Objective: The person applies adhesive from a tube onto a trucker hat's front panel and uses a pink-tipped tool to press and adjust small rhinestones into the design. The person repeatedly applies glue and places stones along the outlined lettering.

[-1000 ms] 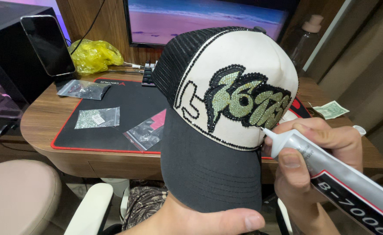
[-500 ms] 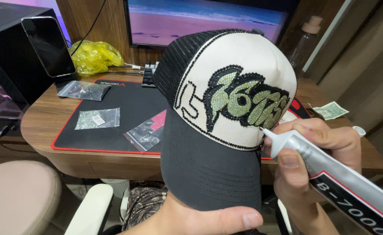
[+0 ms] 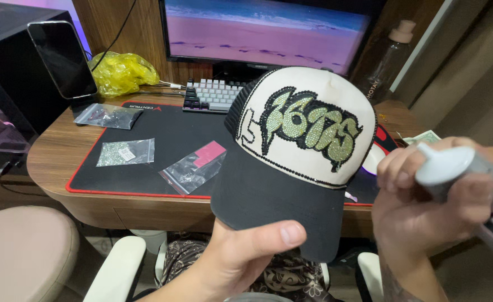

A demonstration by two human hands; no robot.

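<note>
Left hand point(image 3: 241, 254) lowest in frame, gripping the cap point(image 3: 297, 162) by its brim, thumb on top of the brim edge. Right hand point(image 3: 425, 190) just right of the cap, clenched around a white glue tube point(image 3: 453, 168), cone nozzle pointing left, clear of the fabric. Cap is held up above the near edge of the desk point(image 3: 50, 168), front facing the camera: black brim, cream front panel, black mesh back. Panel carries pale green rhinestone lettering outlined in black stones, plus a black stone line along the panel edge. Behind it: black desk mat point(image 3: 162, 134) with red trim, 3 small clear bags point(image 3: 126, 152) of stones. Further back: keyboard point(image 3: 210, 95), yellow bag point(image 3: 120, 72), monitor point(image 3: 263, 31).
</note>
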